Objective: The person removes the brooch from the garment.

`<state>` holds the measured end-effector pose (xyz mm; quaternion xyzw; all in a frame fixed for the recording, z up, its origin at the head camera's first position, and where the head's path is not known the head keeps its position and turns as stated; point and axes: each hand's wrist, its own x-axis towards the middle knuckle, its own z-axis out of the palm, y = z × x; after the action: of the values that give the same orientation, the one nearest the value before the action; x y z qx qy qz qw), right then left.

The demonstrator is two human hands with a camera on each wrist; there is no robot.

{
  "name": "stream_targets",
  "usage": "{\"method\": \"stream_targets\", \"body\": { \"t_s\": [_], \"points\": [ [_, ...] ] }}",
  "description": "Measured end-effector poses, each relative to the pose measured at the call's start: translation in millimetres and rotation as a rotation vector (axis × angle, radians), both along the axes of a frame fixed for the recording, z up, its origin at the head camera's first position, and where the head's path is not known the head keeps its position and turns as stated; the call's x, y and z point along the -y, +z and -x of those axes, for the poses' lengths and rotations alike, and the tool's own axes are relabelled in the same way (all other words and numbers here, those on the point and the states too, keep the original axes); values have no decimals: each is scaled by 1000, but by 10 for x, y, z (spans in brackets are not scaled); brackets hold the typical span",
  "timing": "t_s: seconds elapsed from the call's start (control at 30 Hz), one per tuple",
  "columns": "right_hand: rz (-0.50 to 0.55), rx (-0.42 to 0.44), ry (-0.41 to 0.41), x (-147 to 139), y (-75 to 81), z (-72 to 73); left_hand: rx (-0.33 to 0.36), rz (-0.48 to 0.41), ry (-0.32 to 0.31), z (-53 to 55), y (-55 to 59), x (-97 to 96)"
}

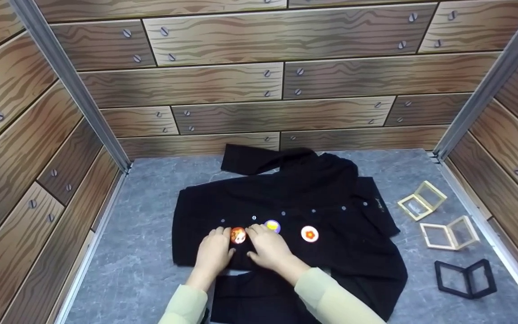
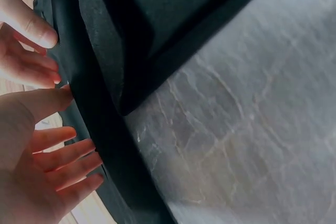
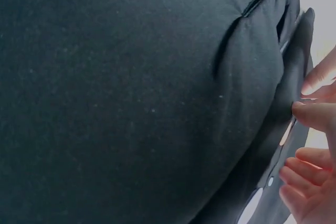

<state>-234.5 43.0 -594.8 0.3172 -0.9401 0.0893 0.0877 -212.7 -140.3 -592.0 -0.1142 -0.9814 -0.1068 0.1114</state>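
A black button-front garment point(image 1: 259, 193) lies spread flat, a row of small buttons across it. On its cloth is a round red patterned badge point(image 1: 238, 235), between the two hands. My left hand point(image 1: 214, 252) rests on the cloth at the badge's left edge, fingers extended. From the right, my right hand point(image 1: 268, 245) reaches the same badge with its fingertips and partly covers a purple and yellow round badge point(image 1: 272, 226). Further right lies a white round badge point(image 1: 310, 234) with a red flower. In the left wrist view, the left hand's fingers point(image 2: 68, 156) are apart and fairly straight.
Along the right side stand three hinged open frames: a gold one point(image 1: 415, 206), a pale wooden one point(image 1: 439, 246) and a black one point(image 1: 470, 294). Wood-patterned walls point(image 1: 241, 85) with metal corner posts point(image 1: 79, 90) enclose the grey marbled surface point(image 1: 142, 225).
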Motion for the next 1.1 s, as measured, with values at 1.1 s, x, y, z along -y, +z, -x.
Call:
{"method": "stream_targets", "body": {
  "t_s": [1.1],
  "points": [
    [-10, -180, 67, 164, -166, 148, -167, 68, -3, 77, -150, -21]
  ]
}}
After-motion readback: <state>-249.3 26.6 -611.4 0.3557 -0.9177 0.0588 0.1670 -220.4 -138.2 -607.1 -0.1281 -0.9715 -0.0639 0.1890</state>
